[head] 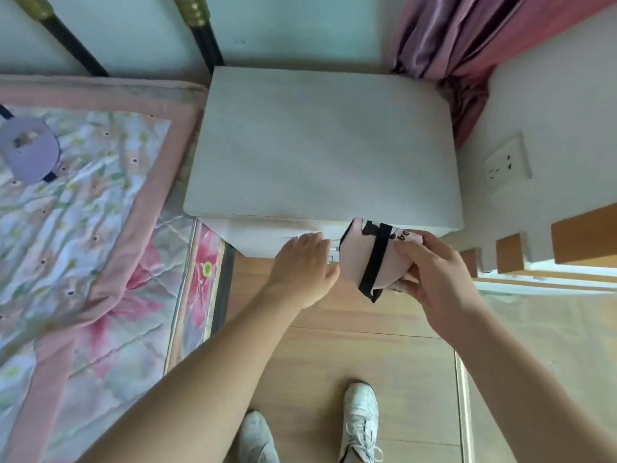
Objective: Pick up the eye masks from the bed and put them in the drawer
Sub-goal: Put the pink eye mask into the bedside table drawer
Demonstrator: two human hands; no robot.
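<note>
The pink eye mask, folded with its black strap running down the outside, sits pinched in the right hand, thumb on the near face and fingers curled behind it, just in front of the drawer and below the overhanging top of the white nightstand. The left hand reaches to the drawer front just beside the mask, fingers bent toward what looks like the handle; whether they have closed on it I cannot tell, since the fingertips are hidden against the front.

To do this step well, I judge the left hand should draw the drawer out far enough to clear the overhang before the mask goes in, and the right hand should keep the strap tucked against the fold, since its loose end hangs below and could catch on the drawer edge.

The drawer looks shut or barely open, so nothing inside it can be seen.

Further out, a lilac eye mask with a dark strap lies flat on the floral quilt of the bed, well apart from both hands, not yet collected.
</note>
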